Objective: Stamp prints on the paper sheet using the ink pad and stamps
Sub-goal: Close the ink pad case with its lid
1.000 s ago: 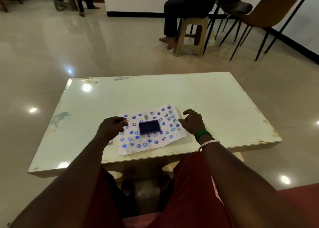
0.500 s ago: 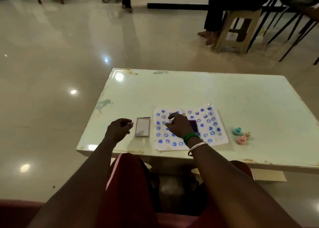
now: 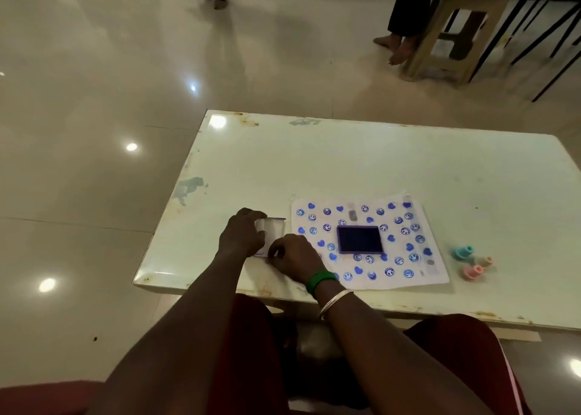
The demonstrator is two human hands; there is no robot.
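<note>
A: Why is the clear lid [image 3: 273, 233] gripped by both hands beside the paper sheet [image 3: 371, 241]?

B: It is pinched at its far end by the left hand [image 3: 243, 237], fingers curled over the edge, while its near corner is nipped by the fingertips of the right hand [image 3: 294, 257]. Judging by its size, it is taken to be the cover of the ink pad [image 3: 360, 239], probably about to be fitted back on.

A: And the ink pad itself?

B: It is left open, dark face up, in the middle of the sheet, so that it can be reached from every side. The sheet is already ringed with blue hearts and smiling faces.

A: Where are the stamps [image 3: 471, 262] kept?

B: Three small ones, teal, pink and peach, are set on the surface [image 3: 345, 163] just off the sheet's right edge, apart from both hands. Little bare paper seems to be left, so the task is judged nearly done.
</note>
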